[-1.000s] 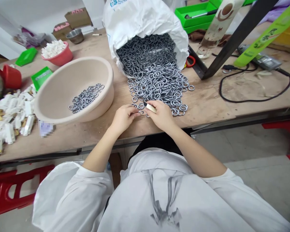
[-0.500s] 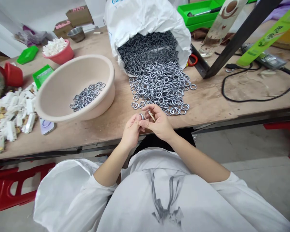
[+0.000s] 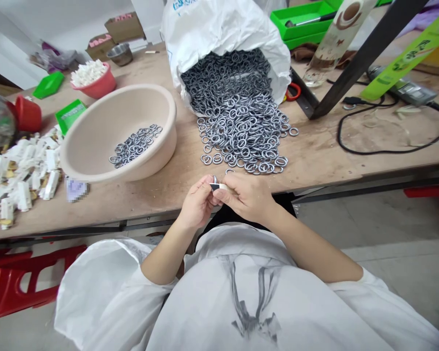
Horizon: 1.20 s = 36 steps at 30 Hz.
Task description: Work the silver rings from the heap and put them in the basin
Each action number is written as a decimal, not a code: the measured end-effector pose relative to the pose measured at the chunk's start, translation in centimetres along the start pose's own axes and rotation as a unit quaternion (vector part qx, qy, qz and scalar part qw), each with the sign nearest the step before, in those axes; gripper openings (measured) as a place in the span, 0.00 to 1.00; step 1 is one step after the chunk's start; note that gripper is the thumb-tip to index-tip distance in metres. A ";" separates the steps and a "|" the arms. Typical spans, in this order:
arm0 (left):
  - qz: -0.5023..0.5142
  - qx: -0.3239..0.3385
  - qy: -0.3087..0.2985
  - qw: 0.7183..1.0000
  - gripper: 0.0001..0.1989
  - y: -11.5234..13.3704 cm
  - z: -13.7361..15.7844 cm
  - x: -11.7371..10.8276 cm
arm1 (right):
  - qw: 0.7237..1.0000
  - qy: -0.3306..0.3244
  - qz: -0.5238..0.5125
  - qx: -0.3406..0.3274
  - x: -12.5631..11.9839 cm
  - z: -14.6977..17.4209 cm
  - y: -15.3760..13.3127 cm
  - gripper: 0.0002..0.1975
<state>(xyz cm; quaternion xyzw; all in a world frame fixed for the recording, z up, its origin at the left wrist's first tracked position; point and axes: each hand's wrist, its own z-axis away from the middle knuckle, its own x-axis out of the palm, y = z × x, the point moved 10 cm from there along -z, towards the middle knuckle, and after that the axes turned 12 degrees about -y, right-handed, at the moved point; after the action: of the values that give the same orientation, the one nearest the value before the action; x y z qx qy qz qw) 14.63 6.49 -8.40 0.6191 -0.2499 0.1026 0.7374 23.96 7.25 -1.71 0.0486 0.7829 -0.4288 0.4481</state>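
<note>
My left hand (image 3: 198, 202) is closed, pinching a grey ring (image 3: 214, 179) at its fingertips just over the table's front edge. In my right hand (image 3: 247, 195) is a small knife-like tool with a pale handle and a short dark blade (image 3: 214, 186). The blade lies against or very close to the ring; exact contact is hidden by the fingers. Beyond the hands, a heap of grey rings (image 3: 243, 131) spills out of a white sack (image 3: 227, 29). To the left, a beige basin (image 3: 119, 93) holds a smaller pile of rings (image 3: 135, 146).
White plastic parts (image 3: 24, 195) are heaped at the left on the wooden table (image 3: 146, 200). Behind them stand a pink bowl (image 3: 101, 87) of white pieces and a green tray (image 3: 70, 116). A black metal bracket (image 3: 351, 73) and a black cable (image 3: 340, 131) are at the right.
My right hand has turned over and brought the tool from upright between its fingers to lie across the ring. My left hand stays at about the same place with the ring.
</note>
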 end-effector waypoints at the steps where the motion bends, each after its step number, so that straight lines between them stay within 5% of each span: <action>1: 0.003 -0.001 -0.003 1.000 0.20 0.0 0.0 0.1 | 1.000 -0.002 0.003 -0.001 0.0 0.0 -0.1 0.30; 6: 0.018 -0.003 -0.055 0.998 0.20 -0.1 0.4 1.2 | 1.000 -0.018 -0.024 0.001 0.4 -0.6 1.0 0.29; 10: -0.028 0.003 -0.157 0.987 0.22 0.2 1.1 2.8 | 0.989 0.018 0.027 0.143 0.0 -1.1 5.8 0.26; 18: -0.053 -0.014 0.003 0.998 0.17 0.6 0.9 -3.5 | 0.962 -0.052 0.174 0.203 2.1 -2.0 7.7 0.10; 20: -0.032 -0.012 0.028 0.999 0.17 0.5 0.7 -4.2 | 0.976 -0.024 0.101 0.192 1.9 -2.1 7.8 0.09; 23: 0.007 -0.014 0.061 0.998 0.10 -0.2 0.3 -4.4 | 0.976 0.015 -0.170 0.138 2.2 -2.2 7.6 0.13; 27: 0.061 0.002 0.073 0.995 0.06 -1.3 -0.4 -2.9 | 0.864 0.001 -0.495 0.093 4.3 -2.0 5.9 0.23; 31: 0.022 0.053 0.071 0.996 0.18 -1.3 -0.6 -1.4 | 0.817 0.023 -0.568 0.095 5.3 -1.3 4.4 0.22; 36: -0.048 0.070 0.059 0.995 0.25 -0.7 0.0 -1.0 | 0.846 0.041 -0.525 0.086 4.8 -1.1 4.1 0.21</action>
<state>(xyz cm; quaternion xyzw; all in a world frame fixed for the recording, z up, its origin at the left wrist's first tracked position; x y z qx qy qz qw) 14.15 6.53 -9.50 0.6732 -0.1681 0.1201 0.7100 22.24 9.16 -7.59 -0.3142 0.6689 -0.6633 0.1177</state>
